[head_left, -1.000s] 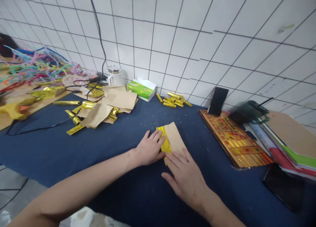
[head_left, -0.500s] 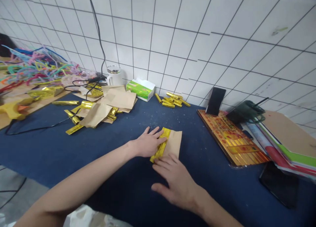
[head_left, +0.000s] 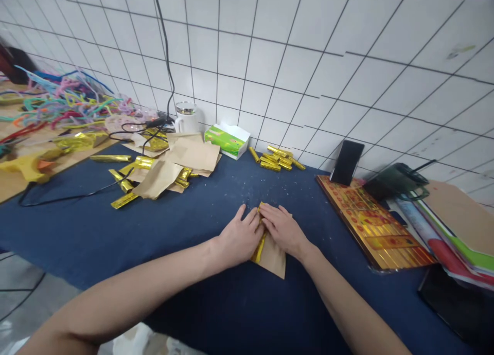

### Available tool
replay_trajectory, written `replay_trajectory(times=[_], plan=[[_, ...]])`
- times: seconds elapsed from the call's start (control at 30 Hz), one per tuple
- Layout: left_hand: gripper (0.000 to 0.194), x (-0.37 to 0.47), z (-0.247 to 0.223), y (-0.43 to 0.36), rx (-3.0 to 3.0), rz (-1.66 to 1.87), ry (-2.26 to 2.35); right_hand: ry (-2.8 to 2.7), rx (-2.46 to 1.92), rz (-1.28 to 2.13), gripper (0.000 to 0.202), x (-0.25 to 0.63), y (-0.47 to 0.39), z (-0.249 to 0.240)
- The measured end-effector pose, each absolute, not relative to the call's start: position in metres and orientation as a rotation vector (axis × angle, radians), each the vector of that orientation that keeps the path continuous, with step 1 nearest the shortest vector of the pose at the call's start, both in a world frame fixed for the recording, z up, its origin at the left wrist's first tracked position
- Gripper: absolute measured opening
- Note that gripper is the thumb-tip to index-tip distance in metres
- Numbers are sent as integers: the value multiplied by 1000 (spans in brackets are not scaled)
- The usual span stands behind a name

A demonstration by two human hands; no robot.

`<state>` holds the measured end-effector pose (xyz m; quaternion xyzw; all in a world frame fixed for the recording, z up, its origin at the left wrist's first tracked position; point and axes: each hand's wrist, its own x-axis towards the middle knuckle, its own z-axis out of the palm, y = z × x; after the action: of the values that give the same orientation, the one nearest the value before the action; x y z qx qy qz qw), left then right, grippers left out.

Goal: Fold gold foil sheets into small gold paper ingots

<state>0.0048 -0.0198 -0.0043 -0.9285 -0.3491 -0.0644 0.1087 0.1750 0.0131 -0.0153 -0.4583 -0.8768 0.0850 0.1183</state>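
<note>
A small sheet of brown paper with a gold foil strip [head_left: 275,260] lies on the dark blue tabletop in front of me, its foil side to the left. My left hand [head_left: 240,237] rests on the foil from the left, one finger stretched apart from the others. From the right, my right hand [head_left: 286,231] lies over the sheet's upper part, its fingers extended along the foil. The fingertips of both hands meet at the strip's far end. Both thumbs are mostly hidden, and the hands cover much of the foil.
Small gold rolls [head_left: 276,158] lie by the tiled wall, near a green tissue pack [head_left: 227,140] and a white mug [head_left: 187,119]. Brown paper sheets [head_left: 193,152] are piled left, beside a yellow glue gun [head_left: 27,167] with its cable. At right, a phone [head_left: 347,162] stands on a gold-red packet [head_left: 370,226].
My right hand has moved up from the sheet's lower edge to its far end, beside my left fingers. The sheet has turned, and the brown part now points toward me. The view has shifted slightly.
</note>
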Motion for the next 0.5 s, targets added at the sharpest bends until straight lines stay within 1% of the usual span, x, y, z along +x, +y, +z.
replay_trajectory(times=[0.2,0.37,0.5], plan=[[41,3,-3,-37,-2736,-150,-972,-2644,-1384,134,44,176,4,-15],[34,0,-1,-51,-2825,-156,-926,-2637,-1463,72,43,171,6,-10],[36,0,1,-56,-2818,-166,-988,-2644,-1502,23,43,167,7,-9]])
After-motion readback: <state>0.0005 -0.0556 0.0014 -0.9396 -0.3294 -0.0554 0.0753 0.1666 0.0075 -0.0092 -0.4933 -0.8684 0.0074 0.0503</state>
